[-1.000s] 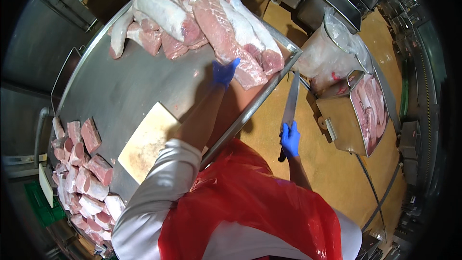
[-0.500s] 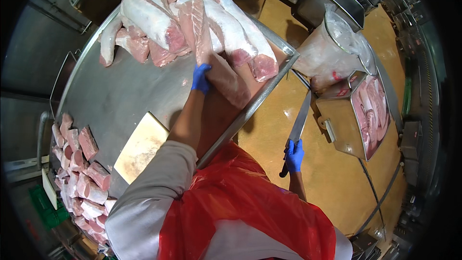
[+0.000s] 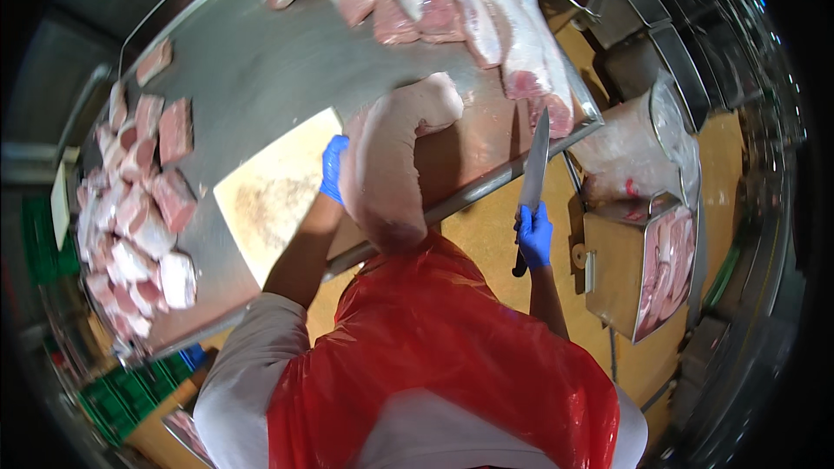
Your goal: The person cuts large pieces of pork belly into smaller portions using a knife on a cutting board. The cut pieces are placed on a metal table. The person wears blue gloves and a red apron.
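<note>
A long pale pork loin (image 3: 382, 165) bends over the near side of the metal table, its close end by my red apron. My left hand (image 3: 333, 168), in a blue glove, grips the loin's left side; some fingers are hidden behind the meat. Just left of that hand lies a stained white cutting board (image 3: 274, 191). Off the table's right edge, my gloved right hand (image 3: 536, 239) is closed round the dark handle of a long knife (image 3: 536, 161). The blade points up and away, its tip near the heaped loins.
Several whole loins (image 3: 512, 39) are piled at the table's far side. Cut pork pieces (image 3: 135, 208) cover its left end. The metal table's rim (image 3: 460, 200) runs along my front. To the right stand a bag-lined bin (image 3: 621, 143) and a metal tub (image 3: 612, 274) containing meat.
My left hand has drawn one loin from the pile toward me and left, beside the board. The knife stays in my right hand, raised slightly. The view has shifted left.
</note>
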The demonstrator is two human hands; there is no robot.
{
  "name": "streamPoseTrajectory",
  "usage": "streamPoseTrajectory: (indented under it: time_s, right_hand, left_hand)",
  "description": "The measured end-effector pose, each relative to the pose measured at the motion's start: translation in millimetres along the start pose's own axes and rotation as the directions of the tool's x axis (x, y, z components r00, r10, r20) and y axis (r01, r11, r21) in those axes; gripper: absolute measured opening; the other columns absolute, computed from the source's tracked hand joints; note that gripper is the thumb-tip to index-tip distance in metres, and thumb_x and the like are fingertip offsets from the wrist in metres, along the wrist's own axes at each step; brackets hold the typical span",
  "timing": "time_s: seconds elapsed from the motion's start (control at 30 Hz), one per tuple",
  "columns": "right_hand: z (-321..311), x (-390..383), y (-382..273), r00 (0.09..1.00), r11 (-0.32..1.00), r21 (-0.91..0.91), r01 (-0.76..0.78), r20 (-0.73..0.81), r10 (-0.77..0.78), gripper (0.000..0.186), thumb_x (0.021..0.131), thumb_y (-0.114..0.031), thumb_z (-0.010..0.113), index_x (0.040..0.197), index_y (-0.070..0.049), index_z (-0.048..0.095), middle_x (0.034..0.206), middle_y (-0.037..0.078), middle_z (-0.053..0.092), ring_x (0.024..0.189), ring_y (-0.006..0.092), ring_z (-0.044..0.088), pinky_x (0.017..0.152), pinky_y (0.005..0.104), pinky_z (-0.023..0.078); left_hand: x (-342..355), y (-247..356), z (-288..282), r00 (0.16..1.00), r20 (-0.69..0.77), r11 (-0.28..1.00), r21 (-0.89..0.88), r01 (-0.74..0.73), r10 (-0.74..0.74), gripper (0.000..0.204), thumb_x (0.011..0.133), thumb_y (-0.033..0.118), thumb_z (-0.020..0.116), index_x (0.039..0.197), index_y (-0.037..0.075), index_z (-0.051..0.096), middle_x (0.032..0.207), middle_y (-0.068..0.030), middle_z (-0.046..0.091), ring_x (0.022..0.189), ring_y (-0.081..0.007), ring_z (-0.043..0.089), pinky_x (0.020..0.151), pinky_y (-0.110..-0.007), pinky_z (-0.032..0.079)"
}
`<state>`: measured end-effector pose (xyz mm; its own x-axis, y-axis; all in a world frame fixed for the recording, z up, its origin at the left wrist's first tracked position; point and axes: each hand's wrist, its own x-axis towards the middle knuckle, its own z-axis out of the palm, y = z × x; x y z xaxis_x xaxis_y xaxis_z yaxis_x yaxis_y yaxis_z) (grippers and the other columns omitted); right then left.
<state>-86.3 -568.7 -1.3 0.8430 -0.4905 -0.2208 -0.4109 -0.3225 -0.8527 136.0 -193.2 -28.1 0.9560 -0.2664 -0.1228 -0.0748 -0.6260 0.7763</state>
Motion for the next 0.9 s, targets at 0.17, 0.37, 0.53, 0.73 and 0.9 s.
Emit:
streamPoseTrajectory:
  time_s: [0.17,0.37,0.53,0.73,0.9]
  right_hand:
    - [61.6,-7.5,-37.4,0.962,0.987,-0.021,0.162,0.224,-0.153,0.019,0.102,-0.024,0.053,0.098,-0.005,0.051,0.069,0.002,0.057,0.057,0.0105,0.056,0.049,0.0285,0.045]
    - [124.5,-56.7,-52.2,0.88,0.922,-0.152,0.356,0.387,-0.276,0.016,0.102,-0.021,0.053,0.099,-0.005,0.053,0.069,0.005,0.059,0.056,0.0134,0.058,0.048,0.0317,0.045]
    - [188.3,-110.9,-48.2,0.652,0.583,-0.3,0.755,0.441,-0.617,0.01,0.098,-0.014,0.056,0.103,-0.005,0.055,0.069,0.012,0.062,0.054,0.0281,0.061,0.051,0.0403,0.047]
    - [296.2,-159.4,-91.6,0.494,0.382,-0.315,0.869,0.601,-0.628,0.015,0.096,-0.006,0.049,0.108,0.003,0.049,0.077,0.023,0.06,0.064,0.0403,0.061,0.054,0.0516,0.048]
    - [378.1,-161.6,-138.7,0.613,0.587,-0.247,0.771,0.536,-0.58,0.016,0.099,-0.01,0.043,0.108,0.004,0.045,0.079,0.025,0.061,0.071,0.0427,0.064,0.058,0.052,0.052]
  left_hand:
    - [-58.3,-50.0,-131.0,0.991,0.028,0.982,-0.134,-0.13,0.135,0.04,0.092,0.038,0.06,0.119,0.009,0.066,0.104,-0.0143,0.072,0.087,-0.0292,0.069,0.078,-0.04,0.055]
    - [-148.1,-161.7,-268.7,0.917,0.104,0.885,0.326,0.333,-0.384,0.049,0.094,0.043,0.062,0.114,-0.001,0.067,0.108,-0.011,0.07,0.092,-0.0224,0.065,0.087,-0.035,0.053]
    - [-233.2,-185.6,-259.4,0.943,-0.012,0.938,-0.108,0.33,-0.333,0.077,0.084,0.047,0.075,0.139,-0.001,0.05,0.13,-0.019,0.061,0.117,-0.0247,0.059,0.103,-0.036,0.046]
    - [-244.0,-114.8,-213.4,0.973,-0.137,0.81,0.54,0.229,-0.184,0.114,0.066,0.062,0.08,0.152,0.006,0.031,0.154,-0.0245,0.034,0.144,-0.0388,0.031,0.114,-0.06,0.028]
    - [-214.6,-99.5,-178.8,0.977,-0.096,0.746,0.633,0.209,-0.192,0.122,0.059,0.067,0.08,0.148,0.0,0.032,0.145,-0.0214,0.042,0.135,-0.0358,0.042,0.107,-0.062,0.033]
